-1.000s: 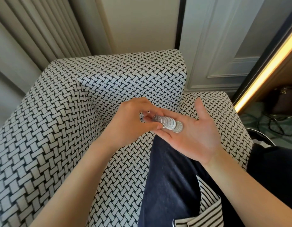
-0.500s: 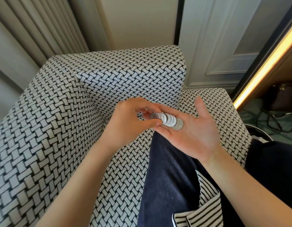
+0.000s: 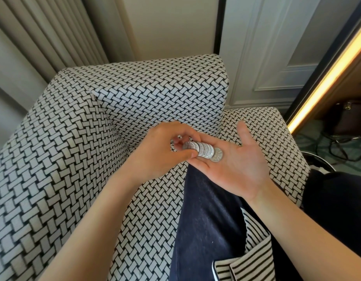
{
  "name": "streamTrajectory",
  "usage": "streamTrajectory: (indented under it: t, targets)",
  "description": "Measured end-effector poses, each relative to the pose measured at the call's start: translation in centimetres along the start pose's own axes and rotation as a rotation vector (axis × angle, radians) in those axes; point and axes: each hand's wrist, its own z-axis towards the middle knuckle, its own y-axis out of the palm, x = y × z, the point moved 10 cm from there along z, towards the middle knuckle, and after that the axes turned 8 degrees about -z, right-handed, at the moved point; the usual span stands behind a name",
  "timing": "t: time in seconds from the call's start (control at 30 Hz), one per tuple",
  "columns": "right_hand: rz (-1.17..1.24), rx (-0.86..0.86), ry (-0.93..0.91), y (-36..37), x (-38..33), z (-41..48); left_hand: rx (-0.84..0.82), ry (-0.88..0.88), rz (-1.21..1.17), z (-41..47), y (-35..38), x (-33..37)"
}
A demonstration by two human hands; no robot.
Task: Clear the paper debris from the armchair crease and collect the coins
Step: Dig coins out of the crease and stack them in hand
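- The right hand (image 3: 239, 167) lies flat with its palm up, like a little plate, likely so the coins (image 3: 204, 152) cannot fall.
- The coins lean in a row on its fingers, above the armchair (image 3: 135, 98) seat.
- The left hand (image 3: 159, 153) curls its fingers and pinches one end of the row, maybe to push the coins into a neat pile.
- The right hand is wide open and grips nothing.
- No paper bits can be seen on the chair.

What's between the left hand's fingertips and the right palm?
Head view: an overlapping row of silver coins, pinched by the left hand and lying on the open right hand.
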Motion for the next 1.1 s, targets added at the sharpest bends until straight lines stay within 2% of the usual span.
streamTrajectory:
  t: [0.2,0.47,0.77,1.1]
  targets:
    - [0.023,-0.021,-0.005,0.0,0.0,-0.1,-0.010,0.007,-0.005,0.0,0.3,0.1]
    - [0.097,0.005,-0.024,-0.6,-0.2,-0.2,0.098,0.048,-0.065,-0.1,-0.3,0.6]
    - [0.121,0.001,-0.034,-0.8,-0.2,-0.3,0.172,0.080,-0.024,-0.5,-0.8,1.1]
    - [0.067,0.050,-0.022,-1.8,-0.2,-0.5,0.078,0.028,-0.028,-0.1,0.1,0.0]
